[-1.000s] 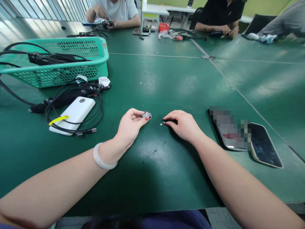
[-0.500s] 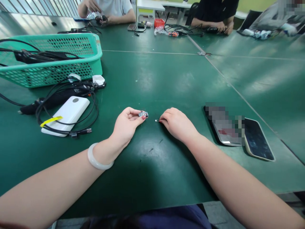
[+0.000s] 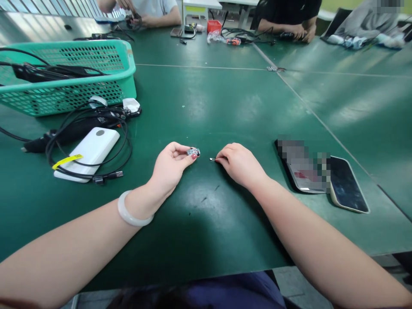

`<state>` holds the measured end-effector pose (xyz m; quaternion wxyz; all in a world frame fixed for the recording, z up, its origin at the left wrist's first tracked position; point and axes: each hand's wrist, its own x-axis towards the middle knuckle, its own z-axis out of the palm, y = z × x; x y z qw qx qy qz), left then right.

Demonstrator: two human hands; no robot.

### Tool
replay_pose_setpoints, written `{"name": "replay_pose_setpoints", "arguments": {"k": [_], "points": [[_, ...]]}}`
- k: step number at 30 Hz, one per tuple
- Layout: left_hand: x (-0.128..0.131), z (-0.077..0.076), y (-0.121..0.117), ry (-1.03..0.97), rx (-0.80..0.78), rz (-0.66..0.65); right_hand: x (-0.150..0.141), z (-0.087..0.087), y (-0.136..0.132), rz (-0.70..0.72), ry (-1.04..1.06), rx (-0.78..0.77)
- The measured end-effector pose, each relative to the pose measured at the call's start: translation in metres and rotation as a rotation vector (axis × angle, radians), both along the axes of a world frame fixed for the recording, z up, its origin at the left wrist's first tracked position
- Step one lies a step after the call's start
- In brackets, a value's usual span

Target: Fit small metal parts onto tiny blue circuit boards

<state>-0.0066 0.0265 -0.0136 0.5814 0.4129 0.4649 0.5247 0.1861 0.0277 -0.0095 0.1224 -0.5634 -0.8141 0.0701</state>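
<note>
In the middle of the green table [image 3: 206, 240], my left hand [image 3: 169, 165] is closed, thumb and fingers pinching a small silvery, dark-patterned piece [image 3: 193, 152]. A pale bangle [image 3: 128, 212] circles that wrist. Just to the right, my right hand [image 3: 240, 165] is closed too, its fingertips gripping a short, thin metallic piece [image 3: 212, 159] whose end points toward the left hand. The rest of that piece is hidden by the fingers. A narrow gap separates the two pieces, and their exact kind is too small to make out.
At left, a white power bank [image 3: 88, 154] lies under looped black cable [image 3: 130, 148], beside a green basket [image 3: 127, 83] holding black gear. Two phones, one dark [image 3: 304, 174] and one pale-edged [image 3: 349, 184], overlap at right. Across the table, other people handle items near a red box [image 3: 214, 26].
The whole view has shifted slightly, so surroundings sit a little higher in the picture. Both hands keep nearly the same pose and grip; the right hand's metallic piece looks slightly turned.
</note>
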Motion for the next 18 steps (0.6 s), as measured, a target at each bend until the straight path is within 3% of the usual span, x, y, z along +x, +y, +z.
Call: {"name": "replay_pose_setpoints", "arguments": {"k": [10,18], "points": [[0.0007,0.0000,-0.0005,-0.009,-0.009,-0.014,-0.0001,0.0028,-0.0018,-0.016,0.042,0.056],[0.0014,0.0005,-0.0005,-0.006,-0.014,-0.016,-0.0006,-0.0054,-0.0005,-0.011,0.032,0.122]]}}
